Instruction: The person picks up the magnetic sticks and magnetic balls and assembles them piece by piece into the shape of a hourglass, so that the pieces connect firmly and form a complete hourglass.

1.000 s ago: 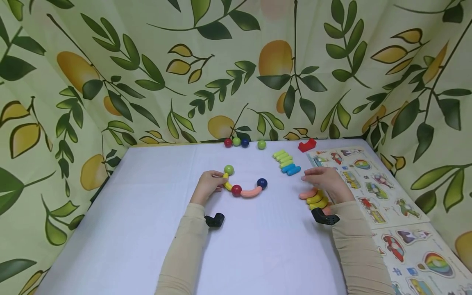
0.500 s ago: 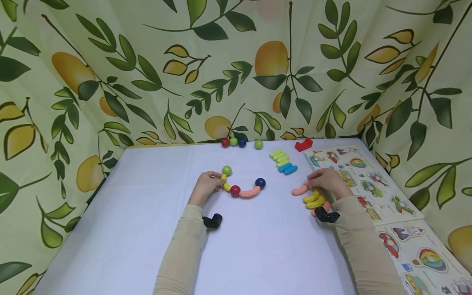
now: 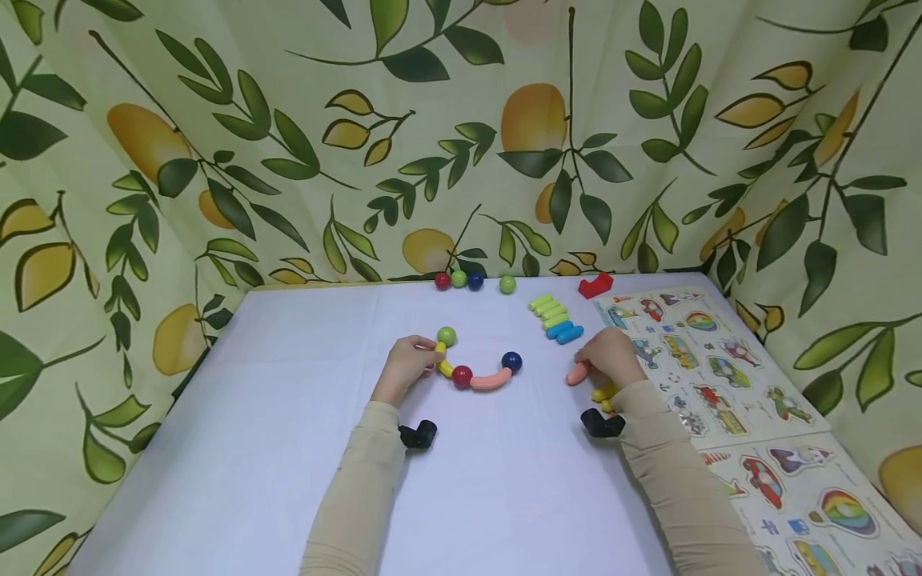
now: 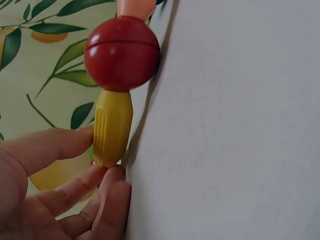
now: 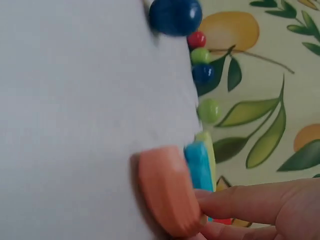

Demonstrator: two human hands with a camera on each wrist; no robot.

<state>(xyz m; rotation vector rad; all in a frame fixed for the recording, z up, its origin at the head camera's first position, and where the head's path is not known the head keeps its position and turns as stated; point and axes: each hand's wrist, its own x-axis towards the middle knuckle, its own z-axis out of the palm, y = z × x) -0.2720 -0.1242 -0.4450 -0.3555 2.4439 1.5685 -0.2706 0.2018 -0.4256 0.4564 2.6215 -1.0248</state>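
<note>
My left hand (image 3: 403,366) pinches a curved yellow toy piece (image 4: 113,127) between thumb and fingertips. This piece belongs to a U-shaped chain on the table, with a green ball (image 3: 446,335) at its far left end. A red ball (image 3: 462,377) joins the yellow piece to a curved pink piece (image 3: 491,381), and a dark blue ball (image 3: 512,362) ends the chain on the right. Apart from it, to the right, my right hand (image 3: 612,356) grips another curved pink piece (image 5: 167,190), low over the table. Curved yellow pieces (image 3: 603,393) lie partly hidden below that hand.
Beyond the right hand lie blue sticks (image 3: 570,334) and light green sticks (image 3: 547,307). A red angular piece (image 3: 595,286) and several balls (image 3: 475,282) line the back edge. Picture boards (image 3: 720,376) cover the table's right side. A patterned curtain hangs behind.
My right hand has taken a pink piece from the pile of curved pieces and drawn it left toward the chain. My left hand has stayed at the yellow piece.
</note>
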